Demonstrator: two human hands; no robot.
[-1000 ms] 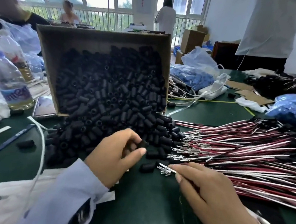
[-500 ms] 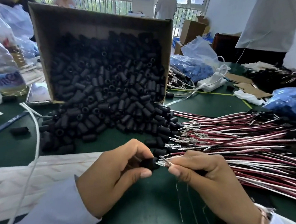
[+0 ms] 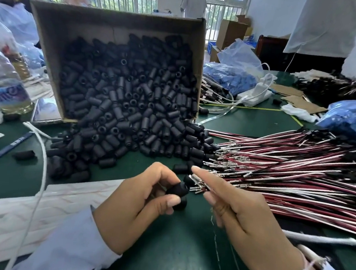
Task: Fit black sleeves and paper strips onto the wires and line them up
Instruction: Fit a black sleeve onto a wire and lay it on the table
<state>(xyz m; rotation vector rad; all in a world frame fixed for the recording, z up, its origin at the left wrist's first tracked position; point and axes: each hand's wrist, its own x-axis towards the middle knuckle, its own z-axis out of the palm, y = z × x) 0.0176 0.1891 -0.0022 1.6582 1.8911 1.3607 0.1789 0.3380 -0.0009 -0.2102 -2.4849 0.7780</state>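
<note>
My left hand (image 3: 140, 204) pinches a black sleeve (image 3: 178, 190) between thumb and fingers, its hole turned toward the right. My right hand (image 3: 242, 221) holds a wire (image 3: 198, 187) by its end, index finger stretched out, and the metal terminals sit just at the sleeve's mouth. A tipped cardboard box (image 3: 117, 25) spills a heap of black sleeves (image 3: 132, 114) onto the green table. A spread of red, white and black wires (image 3: 296, 174) lies to the right. White paper strips (image 3: 41, 205) lie at the lower left.
A plastic bottle (image 3: 9, 89) stands at the far left. Blue plastic bags (image 3: 351, 117) and a white power strip (image 3: 258, 94) sit behind the wires. A white cord (image 3: 40, 167) crosses the strips. A person (image 3: 328, 25) stands at the back right.
My left hand picked a sleeve from the heap and drew back toward me. My right hand brought a wire end up to meet the sleeve's opening, and its index finger has now straightened.
</note>
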